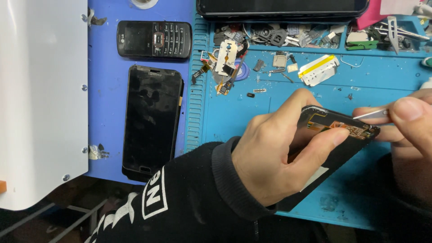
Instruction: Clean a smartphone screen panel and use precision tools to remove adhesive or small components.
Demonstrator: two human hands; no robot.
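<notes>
The person wears a black long-sleeved top. The left sleeve [193, 198] comes in from about seven o'clock and ends at the wrist in a ribbed knit cuff [234, 180], a shade greyer than the smooth cloth behind it. On the forearm sits a white printed patch [155, 193] with a thin white outline (blocky lettering, partly cut off by folds), and more white print runs toward the bottom edge at seven o'clock. The left hand [279, 148] is bare, with no glove, ring or watch showing. The right hand [405, 121], at three o'clock, is bare too; its fingers [411, 110] have short, plain nails. The right sleeve [405, 189] shows only as dark cloth at four o'clock.
</notes>
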